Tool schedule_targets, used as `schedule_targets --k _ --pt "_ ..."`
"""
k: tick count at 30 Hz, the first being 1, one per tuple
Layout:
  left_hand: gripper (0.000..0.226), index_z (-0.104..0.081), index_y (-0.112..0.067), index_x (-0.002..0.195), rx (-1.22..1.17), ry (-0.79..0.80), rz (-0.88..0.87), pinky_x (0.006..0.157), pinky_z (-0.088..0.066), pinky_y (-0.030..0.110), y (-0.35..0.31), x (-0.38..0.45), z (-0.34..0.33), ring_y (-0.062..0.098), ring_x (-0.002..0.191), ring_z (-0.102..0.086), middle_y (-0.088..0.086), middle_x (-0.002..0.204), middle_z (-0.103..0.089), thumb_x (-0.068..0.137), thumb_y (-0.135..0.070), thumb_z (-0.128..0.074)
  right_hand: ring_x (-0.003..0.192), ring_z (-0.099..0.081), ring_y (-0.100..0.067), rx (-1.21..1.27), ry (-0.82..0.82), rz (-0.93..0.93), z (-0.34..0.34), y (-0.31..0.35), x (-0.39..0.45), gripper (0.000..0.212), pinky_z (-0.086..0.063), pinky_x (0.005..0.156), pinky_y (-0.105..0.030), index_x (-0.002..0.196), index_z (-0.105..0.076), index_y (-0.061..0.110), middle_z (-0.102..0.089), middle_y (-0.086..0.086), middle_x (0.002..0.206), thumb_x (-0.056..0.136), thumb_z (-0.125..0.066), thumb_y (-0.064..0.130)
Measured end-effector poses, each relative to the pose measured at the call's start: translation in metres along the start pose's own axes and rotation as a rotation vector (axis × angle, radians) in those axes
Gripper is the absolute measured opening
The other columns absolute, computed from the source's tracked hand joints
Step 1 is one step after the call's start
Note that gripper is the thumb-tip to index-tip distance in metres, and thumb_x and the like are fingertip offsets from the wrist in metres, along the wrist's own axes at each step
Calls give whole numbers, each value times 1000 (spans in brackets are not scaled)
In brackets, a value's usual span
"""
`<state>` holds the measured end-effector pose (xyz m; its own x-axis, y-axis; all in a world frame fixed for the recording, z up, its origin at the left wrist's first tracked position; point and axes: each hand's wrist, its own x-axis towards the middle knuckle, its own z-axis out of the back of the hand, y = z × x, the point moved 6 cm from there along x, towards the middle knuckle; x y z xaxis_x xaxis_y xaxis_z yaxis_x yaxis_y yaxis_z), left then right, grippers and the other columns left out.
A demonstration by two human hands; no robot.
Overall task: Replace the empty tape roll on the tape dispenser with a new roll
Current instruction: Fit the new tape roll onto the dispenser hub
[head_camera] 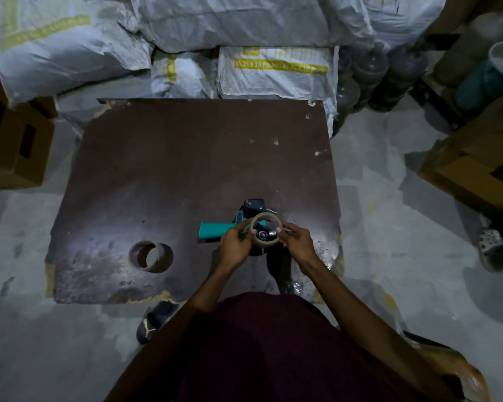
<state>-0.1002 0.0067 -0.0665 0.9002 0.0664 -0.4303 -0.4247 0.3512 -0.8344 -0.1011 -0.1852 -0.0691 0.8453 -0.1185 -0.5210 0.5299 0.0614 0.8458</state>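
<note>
Holding a tape roll [267,229] over the tape dispenser [238,227], both hands pinching its rim

The left hand [235,247] and right hand [298,242] each keep a narrow grip on the roll; the teal-handled dispenser lies on the brown table [186,169], with an empty cardboard core [151,256] well apart to the left

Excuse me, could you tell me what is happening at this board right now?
A person holds a roll of clear tape in both hands, the left hand and right hand, just above a teal-handled tape dispenser lying on the brown board. An empty cardboard core lies apart, to the left.
</note>
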Motion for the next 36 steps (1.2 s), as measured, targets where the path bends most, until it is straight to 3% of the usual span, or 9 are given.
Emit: schedule_targets --k 3,6,9,13,16,20,23,27,36 --pt "51 -57 -30 146 8 59 2 88 -65 46 9 1 -1 13 100 -76 -1 111 -78 98 -47 -64 93 -76 -20 13 2 -18 0 0 0 27 -62 85 -41 119 -73 20 -78 -3 101 92 -73 19" --pt "54 -55 -60 136 32 105 38 87 -65 48 33 13 -4 10 102 -76 -9 115 -77 83 -68 -66 95 -75 -19 34 12 -24 0 2 1 23 -61 87 -39 110 -74 29 -78 0 100 90 -74 17" --pt "53 -53 -72 128 44 126 46 85 -65 50 49 23 -10 11 100 -77 -12 111 -78 79 -65 -72 95 -75 -18 63 32 -37 0 4 1 29 -60 87 -36 118 -73 16 -78 -2 101 89 -75 11" --pt "57 -58 -41 140 -5 109 40 85 -66 49 22 7 -5 12 93 -79 -3 102 -81 87 -35 -77 91 -75 -17 83 29 -58 -1 2 1 34 -60 75 -28 122 -70 9 -76 -12 109 88 -75 8" --pt "56 -55 -24 147 -30 104 48 83 -66 46 13 3 -6 15 83 -79 6 94 -81 95 -19 -73 91 -75 -24 106 18 -93 0 -1 1 30 -63 75 -37 117 -71 16 -76 -13 107 89 -75 10" --pt "55 -54 -34 147 -131 124 179 59 -63 32 16 4 -14 14 61 -71 8 90 -78 98 -14 -67 95 -75 -34 162 30 -112 -1 -3 1 22 -62 83 -50 109 -71 18 -76 -17 106 89 -75 9" --pt "57 -51 -53 141 -237 152 301 79 -66 53 24 4 -21 30 83 -80 7 96 -81 99 -17 -65 95 -74 -33 185 22 -127 -2 -3 0 18 -61 85 -53 107 -71 17 -76 -17 107 91 -73 10" --pt "58 -57 -30 142 -496 96 459 89 -64 54 24 1 -24 32 103 -77 15 118 -74 96 5 -61 93 -74 -30 192 30 -140 -4 -4 -1 18 -60 86 -56 107 -73 16 -76 -14 106 90 -74 11" --pt "59 -62 -16 133 -684 -24 546 96 -59 60 29 -1 -29 38 103 -73 16 103 -74 87 20 -64 96 -72 -31 236 32 -122 -6 -4 -8 22 -57 90 -58 113 -74 9 -75 -18 112 92 -71 7"
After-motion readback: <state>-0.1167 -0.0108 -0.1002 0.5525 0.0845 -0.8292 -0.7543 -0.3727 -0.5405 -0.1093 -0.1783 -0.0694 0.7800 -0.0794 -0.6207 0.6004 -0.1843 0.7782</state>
